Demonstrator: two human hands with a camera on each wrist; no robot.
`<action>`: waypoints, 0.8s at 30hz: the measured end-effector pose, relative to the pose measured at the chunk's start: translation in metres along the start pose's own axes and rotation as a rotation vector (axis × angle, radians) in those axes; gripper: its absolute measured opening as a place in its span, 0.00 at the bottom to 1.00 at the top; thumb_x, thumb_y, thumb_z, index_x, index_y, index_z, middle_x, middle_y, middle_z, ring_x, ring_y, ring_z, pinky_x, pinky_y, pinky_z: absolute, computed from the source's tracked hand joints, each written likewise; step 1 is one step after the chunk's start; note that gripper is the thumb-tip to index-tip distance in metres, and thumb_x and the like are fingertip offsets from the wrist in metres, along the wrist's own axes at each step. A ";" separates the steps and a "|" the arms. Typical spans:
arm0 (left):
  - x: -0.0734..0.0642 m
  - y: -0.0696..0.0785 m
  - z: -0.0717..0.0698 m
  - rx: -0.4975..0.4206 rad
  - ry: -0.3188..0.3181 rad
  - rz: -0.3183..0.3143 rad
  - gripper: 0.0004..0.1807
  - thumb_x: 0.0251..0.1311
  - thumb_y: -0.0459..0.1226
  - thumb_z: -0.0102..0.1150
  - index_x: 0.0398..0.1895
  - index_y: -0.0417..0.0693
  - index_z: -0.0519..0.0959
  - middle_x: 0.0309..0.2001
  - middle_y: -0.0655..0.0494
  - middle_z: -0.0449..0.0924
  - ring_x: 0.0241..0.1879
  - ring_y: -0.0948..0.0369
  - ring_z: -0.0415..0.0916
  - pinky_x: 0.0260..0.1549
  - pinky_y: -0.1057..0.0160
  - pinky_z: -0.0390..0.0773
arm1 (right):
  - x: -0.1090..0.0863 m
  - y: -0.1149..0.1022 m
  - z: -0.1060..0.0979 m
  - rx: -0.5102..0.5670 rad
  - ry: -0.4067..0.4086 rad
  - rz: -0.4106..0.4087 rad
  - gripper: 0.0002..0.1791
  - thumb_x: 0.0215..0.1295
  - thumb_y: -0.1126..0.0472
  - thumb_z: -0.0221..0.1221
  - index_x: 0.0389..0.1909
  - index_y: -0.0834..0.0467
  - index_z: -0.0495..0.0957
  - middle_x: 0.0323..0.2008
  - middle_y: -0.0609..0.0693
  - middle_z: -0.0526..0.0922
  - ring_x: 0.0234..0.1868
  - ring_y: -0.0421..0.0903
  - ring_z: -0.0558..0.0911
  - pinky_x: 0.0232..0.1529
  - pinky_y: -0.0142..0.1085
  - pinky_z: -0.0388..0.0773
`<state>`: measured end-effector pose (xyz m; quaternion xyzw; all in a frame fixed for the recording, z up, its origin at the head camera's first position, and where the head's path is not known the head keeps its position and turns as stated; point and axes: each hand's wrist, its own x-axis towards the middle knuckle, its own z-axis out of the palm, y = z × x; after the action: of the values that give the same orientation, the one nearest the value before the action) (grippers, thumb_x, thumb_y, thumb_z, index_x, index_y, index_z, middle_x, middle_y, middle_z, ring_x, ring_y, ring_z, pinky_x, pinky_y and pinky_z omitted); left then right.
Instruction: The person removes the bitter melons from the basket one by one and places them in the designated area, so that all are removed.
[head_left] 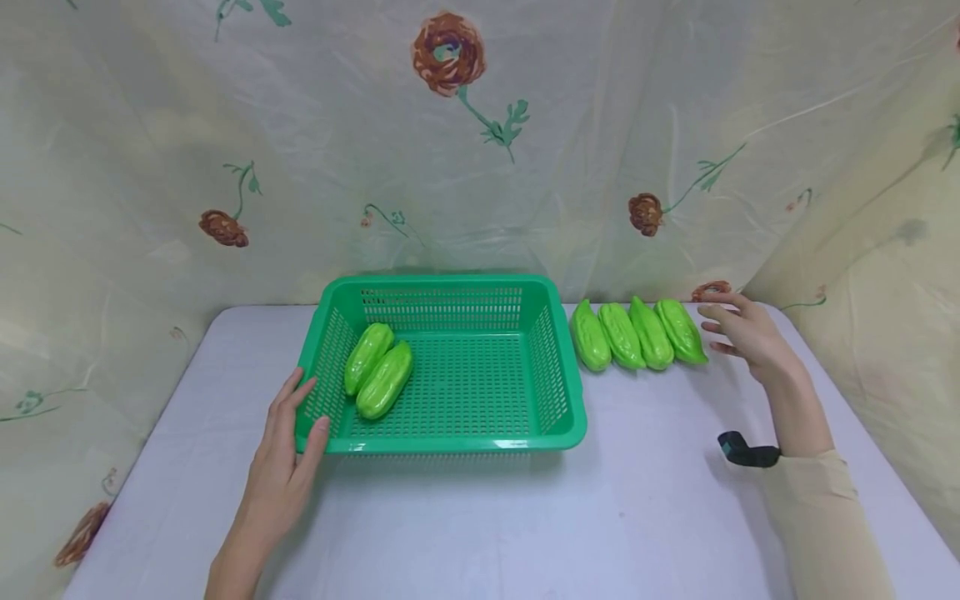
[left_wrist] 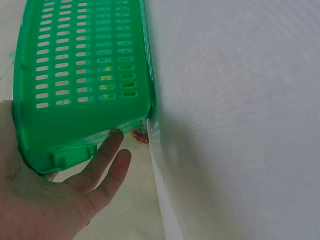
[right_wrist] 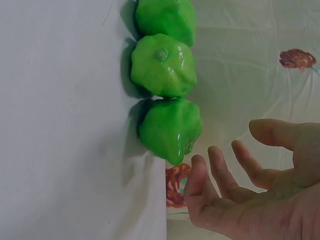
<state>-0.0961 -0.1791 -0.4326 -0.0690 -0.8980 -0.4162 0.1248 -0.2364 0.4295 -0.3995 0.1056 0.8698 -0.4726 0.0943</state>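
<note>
A green plastic basket [head_left: 450, 446] with slotted walls stands on the table, and two glossy ridged green vegetables [head_left: 385, 381], like short bitter melons, lie at its left side. My left hand [head_left: 283, 454] holds the basket's near left corner, thumb at the front rim and fingers along the left wall. Several more of these vegetables [head_left: 619, 335] lie in a row right of the basket. Just right of the row's last vegetable [right_wrist: 170, 129], my right hand [head_left: 746, 333] hovers with loosely bent, spread fingers and nothing in it.
A white cloth [head_left: 480, 533] covers the table. Behind and beside it hangs a pale curtain [head_left: 330, 125] with brown flowers, close to the table's back edge. A small black device [head_left: 746, 450] is worn at the right wrist, by a beige sleeve [head_left: 821, 517].
</note>
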 end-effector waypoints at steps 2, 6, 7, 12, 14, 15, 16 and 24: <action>0.000 0.000 0.000 -0.001 -0.001 -0.001 0.29 0.85 0.42 0.47 0.84 0.46 0.60 0.88 0.48 0.51 0.84 0.37 0.55 0.72 0.24 0.65 | 0.000 -0.003 0.002 0.004 0.012 -0.017 0.41 0.85 0.38 0.44 0.84 0.63 0.54 0.79 0.62 0.63 0.72 0.57 0.72 0.47 0.26 0.84; 0.000 0.000 0.000 -0.001 -0.006 -0.006 0.30 0.85 0.42 0.47 0.84 0.46 0.60 0.88 0.49 0.50 0.84 0.37 0.55 0.72 0.24 0.65 | -0.001 -0.008 0.007 -0.001 0.057 -0.066 0.34 0.85 0.40 0.47 0.79 0.59 0.63 0.65 0.43 0.71 0.62 0.42 0.76 0.46 0.26 0.83; 0.000 0.000 0.000 0.000 -0.006 -0.007 0.30 0.85 0.42 0.47 0.84 0.46 0.60 0.88 0.49 0.50 0.84 0.37 0.55 0.72 0.24 0.65 | -0.002 -0.009 0.009 0.000 0.065 -0.077 0.34 0.85 0.41 0.47 0.78 0.59 0.64 0.62 0.40 0.70 0.59 0.39 0.75 0.46 0.26 0.83; -0.001 0.000 0.000 0.009 -0.003 -0.008 0.29 0.85 0.42 0.47 0.84 0.46 0.60 0.88 0.49 0.50 0.84 0.37 0.56 0.71 0.24 0.66 | -0.006 -0.020 0.018 0.003 0.073 -0.126 0.35 0.86 0.42 0.48 0.80 0.62 0.63 0.61 0.40 0.71 0.54 0.30 0.76 0.47 0.26 0.83; -0.001 -0.001 0.000 0.012 -0.002 -0.007 0.29 0.85 0.42 0.47 0.84 0.46 0.60 0.88 0.49 0.51 0.84 0.36 0.56 0.70 0.23 0.66 | -0.007 -0.024 0.021 0.009 0.064 -0.142 0.35 0.86 0.43 0.48 0.80 0.62 0.63 0.64 0.43 0.72 0.53 0.28 0.77 0.48 0.26 0.84; -0.001 -0.001 0.000 0.012 -0.002 -0.006 0.29 0.85 0.42 0.47 0.84 0.46 0.60 0.88 0.49 0.51 0.84 0.36 0.56 0.70 0.23 0.66 | -0.008 -0.027 0.023 0.008 0.059 -0.152 0.35 0.86 0.43 0.48 0.80 0.62 0.63 0.65 0.45 0.72 0.53 0.27 0.77 0.48 0.26 0.84; -0.001 -0.001 0.000 0.011 -0.002 -0.006 0.29 0.85 0.42 0.47 0.84 0.46 0.60 0.88 0.49 0.50 0.84 0.36 0.56 0.70 0.23 0.66 | -0.008 -0.030 0.024 0.010 0.050 -0.161 0.35 0.86 0.43 0.48 0.80 0.62 0.63 0.67 0.47 0.72 0.53 0.27 0.77 0.48 0.26 0.84; 0.000 -0.002 0.001 0.010 0.003 -0.001 0.29 0.85 0.42 0.48 0.84 0.47 0.60 0.88 0.50 0.51 0.84 0.37 0.56 0.70 0.24 0.66 | -0.016 -0.061 0.034 0.029 -0.017 -0.209 0.35 0.86 0.42 0.48 0.81 0.60 0.62 0.75 0.56 0.69 0.54 0.23 0.76 0.52 0.26 0.84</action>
<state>-0.0966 -0.1803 -0.4348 -0.0675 -0.9000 -0.4117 0.1263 -0.2360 0.3672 -0.3646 0.0117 0.8684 -0.4933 0.0501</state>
